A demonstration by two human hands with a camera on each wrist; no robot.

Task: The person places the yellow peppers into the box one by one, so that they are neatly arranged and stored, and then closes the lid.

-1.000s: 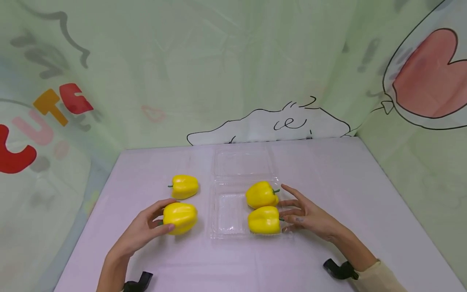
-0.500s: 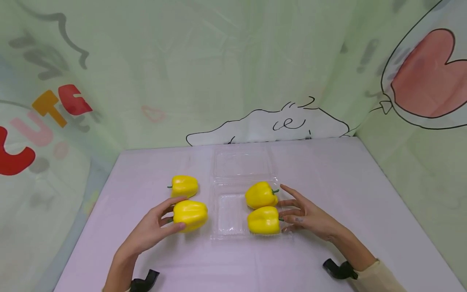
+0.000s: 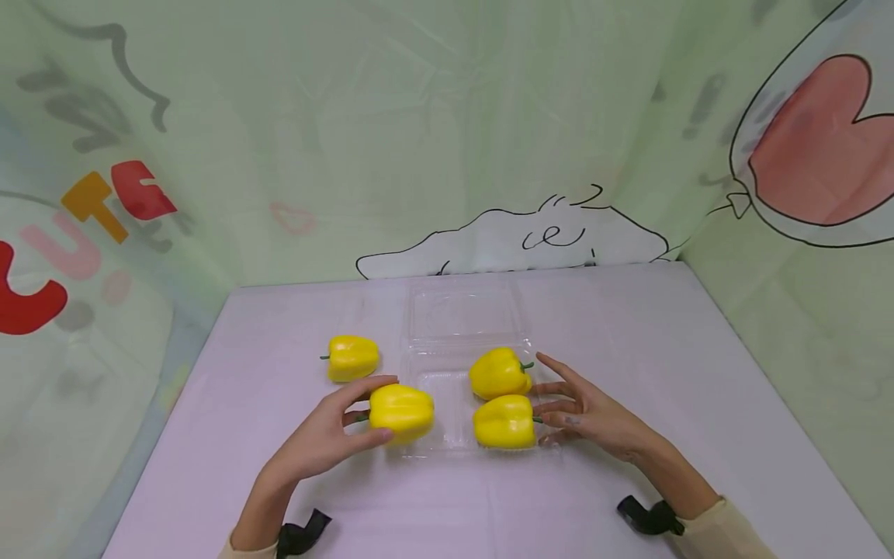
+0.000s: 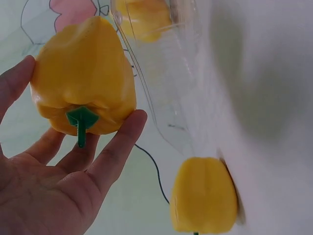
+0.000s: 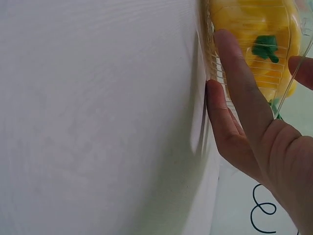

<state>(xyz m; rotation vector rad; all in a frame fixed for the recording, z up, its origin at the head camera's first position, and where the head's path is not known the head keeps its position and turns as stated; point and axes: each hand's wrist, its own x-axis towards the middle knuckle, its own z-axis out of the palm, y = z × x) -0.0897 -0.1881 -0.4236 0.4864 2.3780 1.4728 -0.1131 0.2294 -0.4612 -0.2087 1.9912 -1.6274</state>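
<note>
My left hand holds a yellow bell pepper between thumb and fingers, over the left edge of a clear plastic clamshell box. In the left wrist view the held bell pepper's green stem points towards the palm, and a shadow lies on the table below. Two more yellow bell peppers, a back one and a front one, lie in the right half of the box, stems to the right. Against the box's right wall rest the extended fingers of my right hand; the right wrist view shows them along its ribbed side.
Another yellow bell pepper lies on the table left of the box, stem to the left. The box's clear lid is folded back flat behind it. A printed cloth hangs behind the pale tabletop.
My left hand has carried its bell pepper rightwards, from beside the box to over its left edge. The right hand and the other bell peppers have stayed in place.
</note>
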